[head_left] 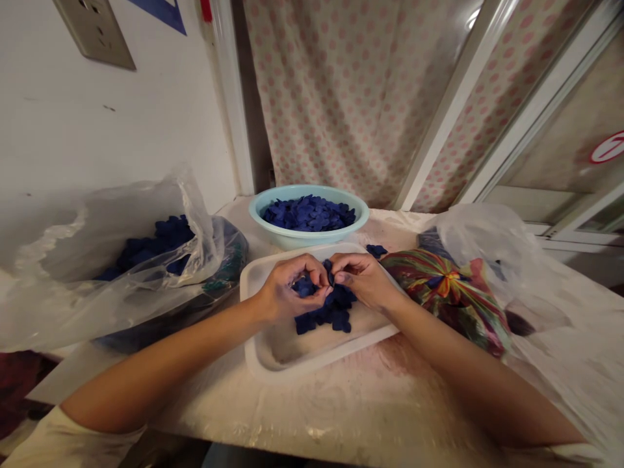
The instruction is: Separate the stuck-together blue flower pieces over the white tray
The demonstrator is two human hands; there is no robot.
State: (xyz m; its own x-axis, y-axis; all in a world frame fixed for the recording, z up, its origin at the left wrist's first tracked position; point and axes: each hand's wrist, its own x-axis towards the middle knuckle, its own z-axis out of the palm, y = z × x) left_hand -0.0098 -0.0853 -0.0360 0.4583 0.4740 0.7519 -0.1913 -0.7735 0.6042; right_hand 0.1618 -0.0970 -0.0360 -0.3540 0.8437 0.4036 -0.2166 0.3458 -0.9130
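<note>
Curtain (341, 97) at the back, is that cloth?

Looks like it: soft, pale, dotted with pink, falling in loose folds. Below it, the table (312, 416) wears a crinkled plastic cover with a pinkish, powdery smear.

What sits on that?

To the left, a clear plastic bag (97, 260), thin and crumpled, holding dark blue pieces (324, 315). To the right, a striped bag (448, 302), glossy red, green and yellow. Farther back, a smooth pale blue basin (312, 237) is heaped with more of the same pieces.

And closer in?

A white plastic tray (273, 344), a rounded rectangle set at a slant, its long axis running roughly across the view, just in front of the basin. A loose pile of the pieces lies in it, under the hands. They're flat and matte, almost felt-like, with scalloped edges.

What about the grip?

The left hand (287, 292) is curled over a small clump (305, 287), closed on it. The right hand (363, 279) pinches a single piece (328, 273) in its fingertips, right beside the left hand.

Which way does that piece point?

It stands roughly on edge, pointing up. Its long axis is too small to tell.
</note>
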